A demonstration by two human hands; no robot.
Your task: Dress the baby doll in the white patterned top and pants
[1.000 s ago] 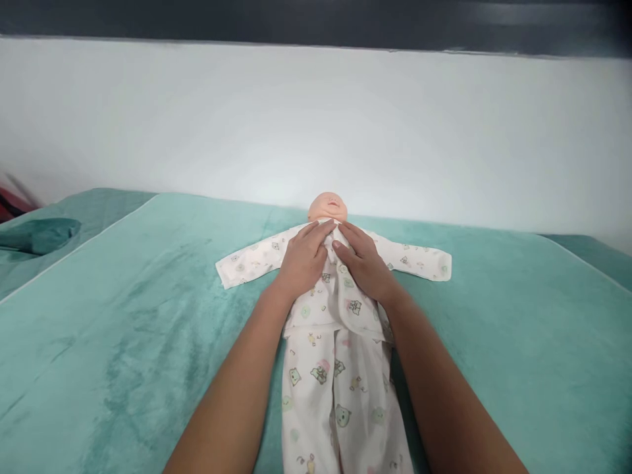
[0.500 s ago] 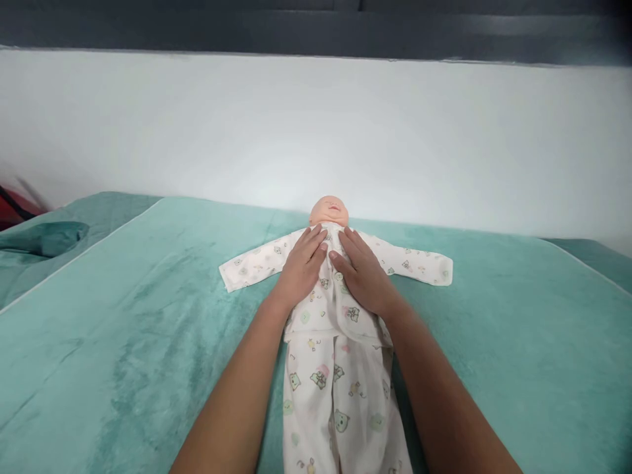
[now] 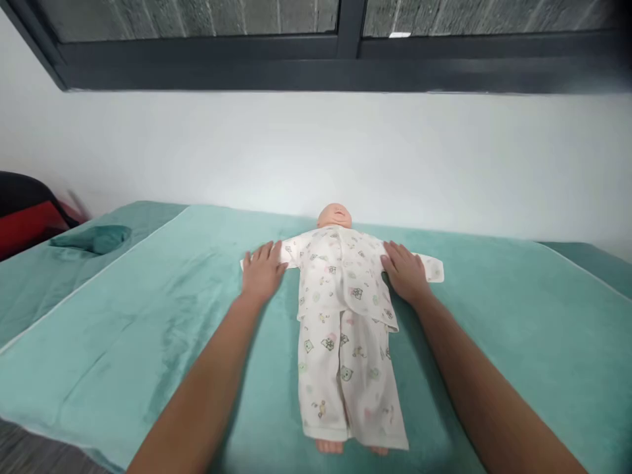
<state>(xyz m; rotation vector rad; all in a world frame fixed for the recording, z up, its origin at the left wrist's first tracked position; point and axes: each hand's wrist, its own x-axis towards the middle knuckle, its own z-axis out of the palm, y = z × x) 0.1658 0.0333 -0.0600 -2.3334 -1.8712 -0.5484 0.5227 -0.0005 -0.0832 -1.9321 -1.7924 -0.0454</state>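
A baby doll (image 3: 335, 216) lies on its back, head toward the wall, arms spread wide. It wears a white printed long-sleeved top (image 3: 340, 270) and matching white pants (image 3: 345, 382), with its toes showing below the hems. Flat over the sleeve on the left rests my left hand (image 3: 263, 270), fingers stretched out. My right hand (image 3: 405, 268) lies with spread fingers across the sleeve on the right, close to the doll's side. Neither hand grips anything. The doll's hands are hidden.
The doll lies on a bed with a green-teal cover (image 3: 162, 316). A head-shaped opening (image 3: 93, 238) is in the cover at the left. Behind stands a white wall (image 3: 306, 151) below a dark window frame (image 3: 207, 72). A red and black object (image 3: 29, 224) sits at far left.
Both hands have moved apart from the doll's chest outward onto its sleeves. The view has tilted up and drawn back, so the window and the doll's feet now show.
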